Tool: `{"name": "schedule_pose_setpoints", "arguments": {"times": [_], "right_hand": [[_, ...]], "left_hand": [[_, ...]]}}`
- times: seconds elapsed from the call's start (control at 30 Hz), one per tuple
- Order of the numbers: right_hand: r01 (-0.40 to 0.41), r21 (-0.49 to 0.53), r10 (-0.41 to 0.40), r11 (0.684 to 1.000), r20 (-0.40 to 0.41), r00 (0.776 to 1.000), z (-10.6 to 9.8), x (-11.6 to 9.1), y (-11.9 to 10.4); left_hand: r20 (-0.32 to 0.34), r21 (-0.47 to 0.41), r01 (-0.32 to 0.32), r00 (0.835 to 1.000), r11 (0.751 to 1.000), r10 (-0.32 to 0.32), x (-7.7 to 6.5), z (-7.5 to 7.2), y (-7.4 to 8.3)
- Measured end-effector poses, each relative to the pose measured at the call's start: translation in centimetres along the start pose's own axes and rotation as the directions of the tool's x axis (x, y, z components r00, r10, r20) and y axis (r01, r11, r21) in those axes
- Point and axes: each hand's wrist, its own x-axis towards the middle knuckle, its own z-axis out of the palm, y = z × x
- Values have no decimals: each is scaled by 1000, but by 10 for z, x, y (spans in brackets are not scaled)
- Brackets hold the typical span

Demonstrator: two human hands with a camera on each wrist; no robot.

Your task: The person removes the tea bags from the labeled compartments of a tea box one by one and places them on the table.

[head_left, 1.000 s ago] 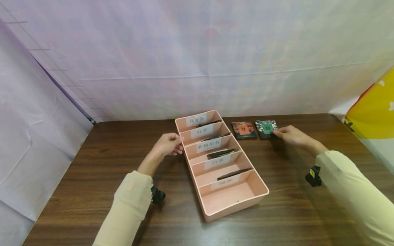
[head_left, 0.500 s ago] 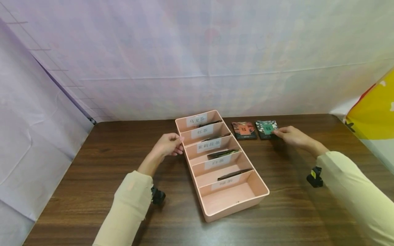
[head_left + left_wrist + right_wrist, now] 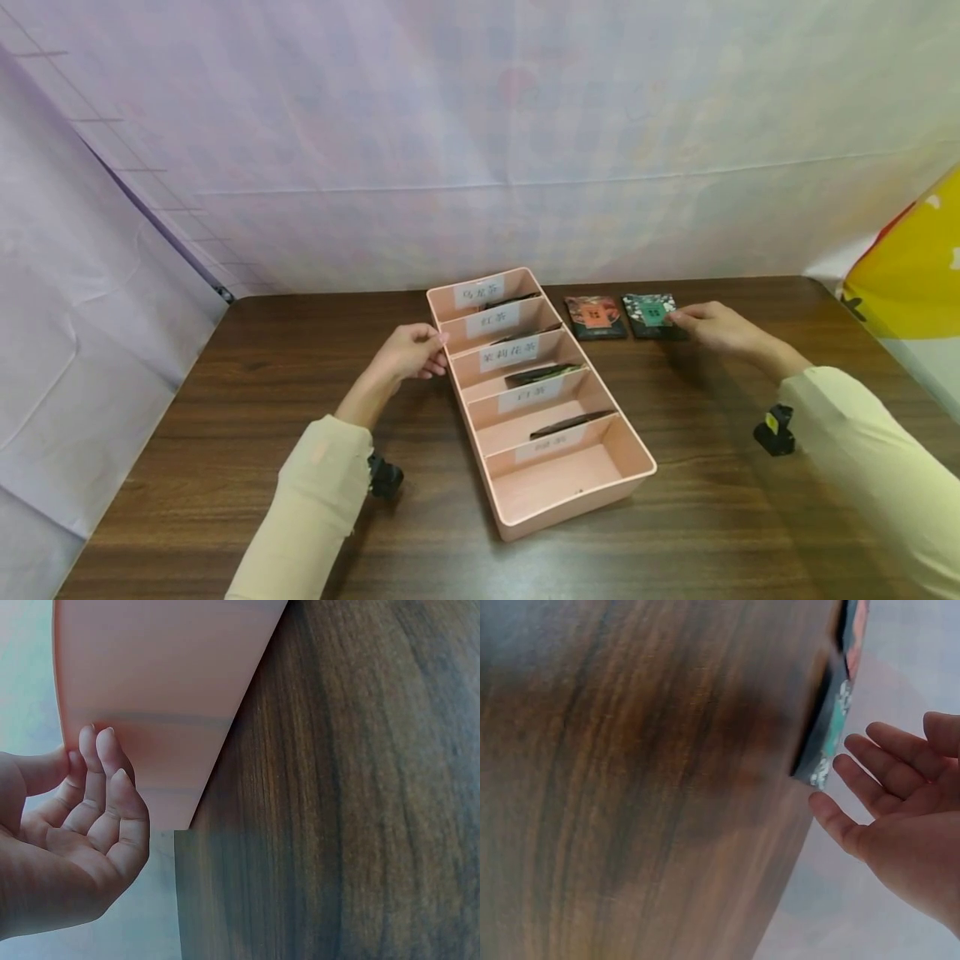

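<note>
Inside the pink box [image 3: 573, 505], counted from its far end, the first label [image 3: 480, 292] read 乌龙茶, the second label [image 3: 492, 319] read 红茶 and the third label [image 3: 509, 352] read 茉莉花茶. The fourth label [image 3: 530, 394] read 白茶, while the fifth label [image 3: 550, 444], faint and blurred, seemed to read 绿茶. The characters on the orange packet [image 3: 595, 317] and the green packet [image 3: 650, 314] were too small to make out.

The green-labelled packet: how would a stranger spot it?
On the brown table, find the pink divided box. Right of its far end in the head view lies the orange-labelled packet; farther right is the green-labelled packet, set apart by its green label and white flecks.
</note>
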Motion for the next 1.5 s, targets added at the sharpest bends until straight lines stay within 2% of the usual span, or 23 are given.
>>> {"name": "schedule_pose_setpoints", "arguments": {"times": [0.2, 0.53, 0.8, 0.9, 1.1, 1.27, 1.5], "right_hand": [[10, 20, -10, 1000, -11, 1000, -7, -6, -12], [85, 9, -84, 996, -48, 995, -16, -22, -37], [191, 29, -191, 981, -23, 981, -11, -41, -62], [231, 26, -230, 973, -28, 973, -6, -48, -73], [328, 19, -328, 944, -18, 944, 4, -62, -87], [394, 18, -394, 919, 4, 919, 14, -71, -94], [533, 65, -535, 844, 14, 845, 24, -80, -103]], "left_hand": [[-2, -3, 6, 1000, 1000, -6, 1, 1, -1], [6, -9, 10, 1000, 1000, -10, 0, 0, 0], [5, -9, 0, 1000, 1000, 0, 1, -1, -2], [19, -17, -28, 999, 999, 28, 1, -2, -3], [1, 0, -5, 1000, 1000, 5, 2, 0, -3], [21, -20, -33, 999, 999, 34, 8, -2, -10], [1, -8, 4, 1000, 1000, -4, -1, 0, 0]]}}
